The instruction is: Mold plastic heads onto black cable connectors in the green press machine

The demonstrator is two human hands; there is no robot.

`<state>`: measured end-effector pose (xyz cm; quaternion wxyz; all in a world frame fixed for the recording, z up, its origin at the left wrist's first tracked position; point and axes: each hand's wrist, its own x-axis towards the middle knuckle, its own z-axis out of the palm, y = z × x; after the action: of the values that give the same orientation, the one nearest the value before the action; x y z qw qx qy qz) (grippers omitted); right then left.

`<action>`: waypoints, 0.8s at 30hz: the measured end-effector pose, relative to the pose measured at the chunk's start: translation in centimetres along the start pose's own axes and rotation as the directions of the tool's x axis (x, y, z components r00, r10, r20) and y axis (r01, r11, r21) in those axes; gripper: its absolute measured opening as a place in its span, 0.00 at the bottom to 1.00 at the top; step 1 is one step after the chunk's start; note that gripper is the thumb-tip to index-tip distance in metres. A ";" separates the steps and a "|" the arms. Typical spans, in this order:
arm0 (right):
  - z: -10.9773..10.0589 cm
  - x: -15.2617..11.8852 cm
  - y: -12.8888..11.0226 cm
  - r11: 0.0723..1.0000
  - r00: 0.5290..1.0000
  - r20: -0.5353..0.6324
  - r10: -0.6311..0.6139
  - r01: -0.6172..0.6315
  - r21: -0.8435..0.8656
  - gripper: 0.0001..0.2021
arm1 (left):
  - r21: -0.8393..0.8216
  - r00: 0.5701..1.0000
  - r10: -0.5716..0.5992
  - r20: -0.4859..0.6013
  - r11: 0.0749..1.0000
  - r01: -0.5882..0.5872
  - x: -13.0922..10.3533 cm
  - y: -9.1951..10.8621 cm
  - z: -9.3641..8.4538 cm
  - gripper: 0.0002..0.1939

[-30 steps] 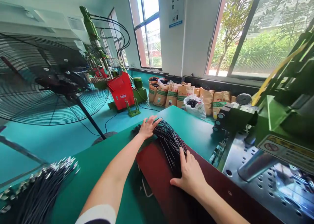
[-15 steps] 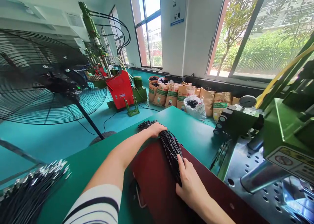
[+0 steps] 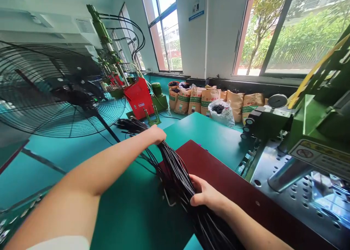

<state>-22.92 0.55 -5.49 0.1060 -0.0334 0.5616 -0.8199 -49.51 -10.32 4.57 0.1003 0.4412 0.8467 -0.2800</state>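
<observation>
Your left hand (image 3: 158, 134) and right hand (image 3: 205, 196) gripped the long black cable bundle (image 3: 175, 163), shifted leftward across the flat maroon board (image 3: 203, 160).

Near, cables (image 3: 176, 164) stretch between the fan (image 3: 78, 95) at left and the machine (image 3: 308, 122) at right; far, sacks (image 3: 210, 97) stand behind the table (image 3: 207, 133).

Left of the left hand (image 3: 158, 134), a black fan (image 3: 68, 93); beyond that hand, a red cabinet (image 3: 139, 98); beyond the right hand (image 3: 206, 196), brown sacks (image 3: 210, 96); ahead and right of that hand, a round gauge (image 3: 277, 101).
</observation>
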 end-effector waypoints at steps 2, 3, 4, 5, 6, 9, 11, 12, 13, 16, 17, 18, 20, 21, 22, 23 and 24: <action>-0.3 0.2 0.4 0.997 0.999 -0.017 0.034 -0.033 0.067 0.31 | -0.018 1.000 -0.002 -0.005 1.000 0.002 1.8 1.3 0.5 0.09; -0.4 0.2 0.4 0.995 0.998 -0.036 0.048 -0.045 0.085 0.29 | -0.028 1.000 0.000 -0.010 1.000 0.000 2.8 1.9 0.8 0.09; -0.5 0.3 0.4 0.994 0.997 -0.059 0.058 -0.052 0.101 0.26 | -0.036 1.000 0.004 -0.017 0.999 -0.005 3.6 2.5 1.1 0.09; -0.5 0.3 0.3 0.992 0.994 -0.085 0.069 -0.059 0.109 0.23 | -0.042 1.000 0.012 -0.026 0.999 -0.013 4.4 3.1 1.4 0.09; -0.5 0.3 0.1 0.992 0.989 -0.118 0.086 -0.074 0.099 0.20 | -0.043 0.999 0.021 -0.038 0.999 -0.022 5.1 3.5 1.6 0.09; -0.6 0.5 -0.6 0.961 0.943 -0.318 0.099 -0.174 -0.217 0.11 | -0.026 0.994 0.051 -0.100 0.998 -0.054 6.6 4.4 1.9 0.09; -1.1 0.8 -1.0 0.722 0.884 -0.467 -0.034 -0.301 -0.623 0.14 | -0.017 0.985 0.062 -0.160 0.998 -0.066 7.6 4.8 1.9 0.09; -1.5 0.9 -1.2 0.529 0.857 -0.499 -0.126 -0.368 -0.765 0.15 | -0.017 0.980 0.063 -0.191 0.998 -0.068 8.0 5.1 2.0 0.09; -1.9 1.0 -1.3 0.353 0.841 -0.504 -0.196 -0.419 -0.837 0.16 | -0.022 0.974 0.062 -0.220 0.997 -0.069 8.5 5.4 2.0 0.09; -3.5 0.7 -1.5 0.161 0.832 -0.511 -0.216 -0.485 -0.859 0.13 | -0.050 0.960 0.046 -0.275 0.997 -0.062 9.4 6.6 2.6 0.10; -3.9 0.3 -1.7 0.169 0.837 -0.513 -0.193 -0.486 -0.857 0.11 | -0.061 0.958 0.036 -0.283 0.997 -0.055 9.4 6.9 2.9 0.11; -4.1 -0.3 -2.0 0.180 0.847 -0.501 -0.176 -0.473 -0.862 0.09 | -0.072 0.956 0.025 -0.293 0.996 -0.047 9.3 7.2 3.2 0.12; -4.2 -2.3 -3.0 0.185 0.885 -0.438 -0.159 -0.409 -0.893 0.07 | -0.090 0.945 0.003 -0.326 0.995 -0.034 8.7 7.6 3.7 0.13; -4.0 -3.7 -3.6 0.192 0.908 -0.390 -0.150 -0.360 -0.913 0.07 | -0.098 0.937 -0.005 -0.350 0.995 -0.031 8.2 7.7 3.8 0.14; -3.8 -5.5 -4.2 0.204 0.932 -0.335 -0.141 -0.303 -0.931 0.08 | -0.108 0.927 -0.012 -0.376 0.994 -0.030 7.6 7.8 3.9 0.15; -3.5 -7.5 -4.7 0.222 0.948 -0.285 -0.139 -0.251 -0.942 0.08 | -0.119 0.916 -0.019 -0.400 0.992 -0.031 6.8 8.0 3.9 0.16; -3.3 -9.9 -5.0 0.245 0.958 -0.250 -0.143 -0.210 -0.946 0.09 | -0.131 0.906 -0.027 -0.423 0.991 -0.032 5.9 8.3 3.9 0.17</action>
<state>-14.48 7.40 -1.45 -0.0013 0.0390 0.9550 -0.2939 -46.66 -4.64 -4.27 -0.0557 0.4847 0.8647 -0.1196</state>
